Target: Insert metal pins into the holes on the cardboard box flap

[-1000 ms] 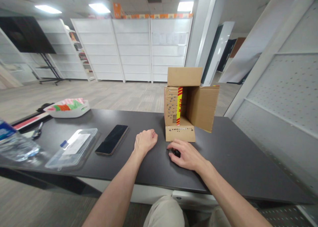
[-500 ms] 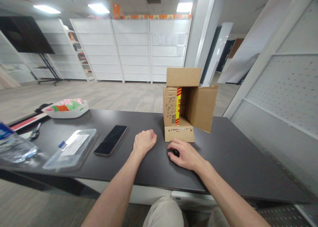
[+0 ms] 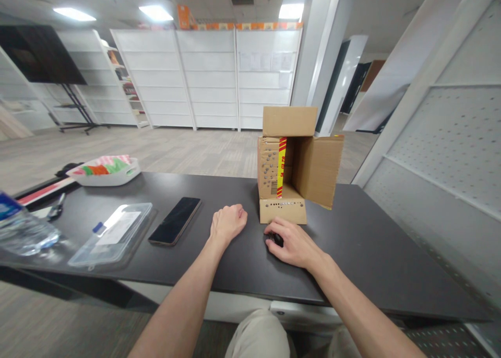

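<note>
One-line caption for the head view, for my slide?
Right hand covers a small black object beside an open cardboard box; left hand rests fisted on the dark table.

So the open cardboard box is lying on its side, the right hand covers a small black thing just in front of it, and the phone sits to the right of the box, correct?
Not quite. The phone lies left of the cardboard box, beyond the fisted left hand, as the head view shows. The rest holds: the box lies open on its side, and the right hand covers a small black thing just before it.
</note>
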Demonstrator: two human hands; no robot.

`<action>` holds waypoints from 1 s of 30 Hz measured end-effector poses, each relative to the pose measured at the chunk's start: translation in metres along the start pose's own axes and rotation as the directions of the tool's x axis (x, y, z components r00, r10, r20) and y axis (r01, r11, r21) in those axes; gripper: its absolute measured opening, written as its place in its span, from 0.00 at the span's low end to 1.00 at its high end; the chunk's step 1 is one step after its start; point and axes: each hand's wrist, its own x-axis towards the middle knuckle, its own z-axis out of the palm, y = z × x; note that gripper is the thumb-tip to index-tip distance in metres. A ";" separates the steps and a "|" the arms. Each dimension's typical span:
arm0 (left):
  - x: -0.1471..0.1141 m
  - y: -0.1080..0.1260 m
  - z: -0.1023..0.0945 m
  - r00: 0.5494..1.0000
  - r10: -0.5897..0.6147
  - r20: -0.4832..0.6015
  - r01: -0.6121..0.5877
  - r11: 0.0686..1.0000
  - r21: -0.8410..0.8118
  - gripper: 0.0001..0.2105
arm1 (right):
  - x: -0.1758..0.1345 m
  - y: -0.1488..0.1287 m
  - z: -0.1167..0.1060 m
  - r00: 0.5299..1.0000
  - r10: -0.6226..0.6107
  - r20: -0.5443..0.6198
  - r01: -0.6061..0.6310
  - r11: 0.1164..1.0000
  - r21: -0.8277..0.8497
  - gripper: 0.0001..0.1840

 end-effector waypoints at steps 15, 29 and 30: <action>0.000 0.001 -0.001 1.000 0.005 -0.002 -0.005 1.000 -0.011 0.16 | 0.006 0.022 0.007 0.913 0.153 -0.379 -0.181 0.983 -0.038 0.09; 0.000 -0.001 0.000 1.000 0.011 -0.009 -0.011 1.000 -0.001 0.16 | 0.014 0.030 0.011 0.828 0.209 -0.520 -0.359 0.911 -0.205 0.19; 0.000 -0.001 0.000 1.000 0.008 -0.008 -0.008 1.000 -0.002 0.16 | 0.014 0.030 0.011 0.830 0.207 -0.517 -0.356 0.912 -0.206 0.19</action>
